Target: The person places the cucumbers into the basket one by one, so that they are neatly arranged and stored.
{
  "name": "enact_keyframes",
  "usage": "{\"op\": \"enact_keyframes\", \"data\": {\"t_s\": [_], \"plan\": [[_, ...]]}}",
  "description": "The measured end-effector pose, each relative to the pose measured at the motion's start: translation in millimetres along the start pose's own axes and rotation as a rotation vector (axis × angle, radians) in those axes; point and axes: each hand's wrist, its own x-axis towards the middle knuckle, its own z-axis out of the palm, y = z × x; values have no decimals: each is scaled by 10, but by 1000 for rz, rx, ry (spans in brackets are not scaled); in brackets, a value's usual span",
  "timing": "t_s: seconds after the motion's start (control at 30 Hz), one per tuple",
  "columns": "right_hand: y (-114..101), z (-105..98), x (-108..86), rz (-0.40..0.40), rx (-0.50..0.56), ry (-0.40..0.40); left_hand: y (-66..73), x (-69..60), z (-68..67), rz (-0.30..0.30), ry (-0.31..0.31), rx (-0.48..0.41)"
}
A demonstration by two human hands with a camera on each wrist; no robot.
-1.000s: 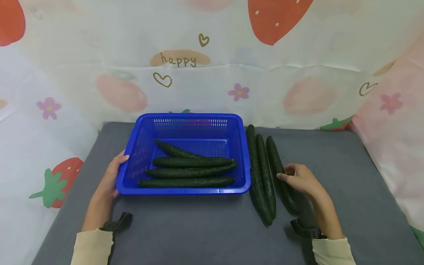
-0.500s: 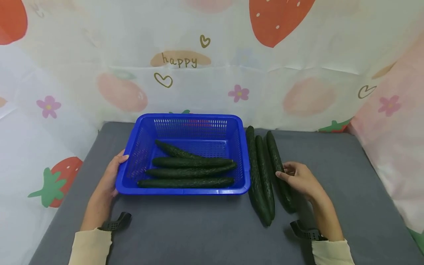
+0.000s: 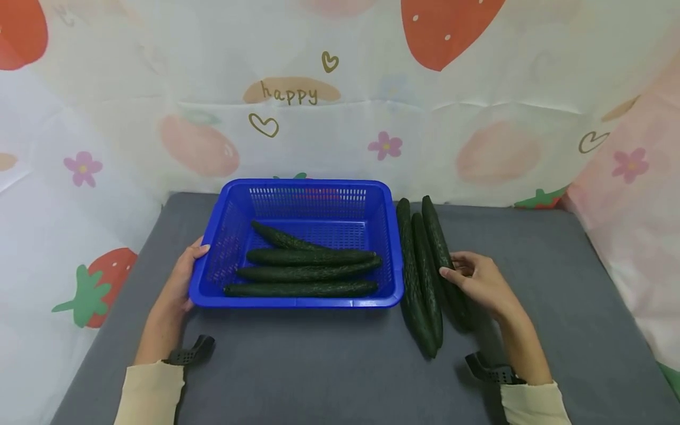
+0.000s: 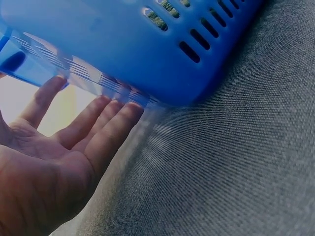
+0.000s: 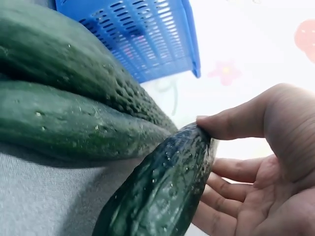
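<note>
My left hand holds the left side of a blue perforated plastic basket, thumb at its rim. Fingers lie against the basket's outer wall in the left wrist view. Inside the basket lie several dark green cucumbers. Right of it, two cucumbers lie side by side on the grey cloth. My right hand grips another cucumber between thumb and fingers, just right of that pair. Whether this cucumber touches the cloth I cannot tell.
A grey cloth covers the table. Behind it hangs a pale curtain printed with strawberries, flowers and hearts. Each wrist wears a black strap mount.
The cucumber in my right hand has slid away from me, its far end now drawn nearer to the pair. My left hand and the basket stay put.
</note>
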Motion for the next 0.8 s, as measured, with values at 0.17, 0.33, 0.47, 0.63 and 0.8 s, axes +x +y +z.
{"op": "enact_keyframes", "data": {"t_s": [0.17, 0.33, 0.47, 0.63, 0.8], "plan": [[-35, 22, -9, -34, 20, 28, -33, -42, -14, -17, -6, -17], [-89, 21, -36, -69, 13, 50, -38, -31, -7, -11, -6, -23], [-160, 50, -53, -93, -3, 81, -28, -4, 4, -7, -8, -34], [-247, 78, -93, -135, -4, 116, -17, 30, 20, -14, -19, -40], [-373, 42, -101, -183, -23, 123, -22, 41, 22, -26, -7, -21]]}}
